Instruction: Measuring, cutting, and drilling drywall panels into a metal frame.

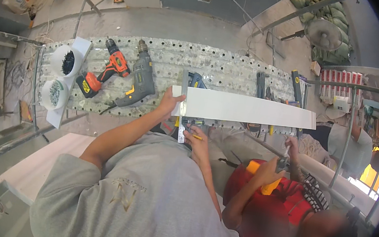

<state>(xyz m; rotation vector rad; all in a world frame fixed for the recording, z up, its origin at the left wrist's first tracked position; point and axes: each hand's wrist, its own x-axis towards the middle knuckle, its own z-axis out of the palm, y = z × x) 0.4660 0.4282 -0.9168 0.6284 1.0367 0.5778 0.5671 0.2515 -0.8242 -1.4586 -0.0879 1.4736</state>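
Observation:
A long white board (249, 109) lies across the perforated metal platform. My left hand (169, 103) is closed on its left end, thumb pressed near a metal ruler (184, 99). The ruler, perhaps part of a square, runs crosswise over the board and sticks out past both long edges. My right hand (197, 142) is closed beside the ruler's near end, holding a thin yellow pencil (195, 136). Whether its fingers also touch the ruler I cannot tell. Blue-and-black tools (198, 80) are partly hidden beneath the board.
Left of the board lie a grey corded drill (143, 78) and an orange cordless drill (116, 61). Two white tubs (55, 95) of screws stand further left. Clamps (296, 82) lie at the right. A person in red (259, 210) holds a yellow tool (271, 184) close on my right.

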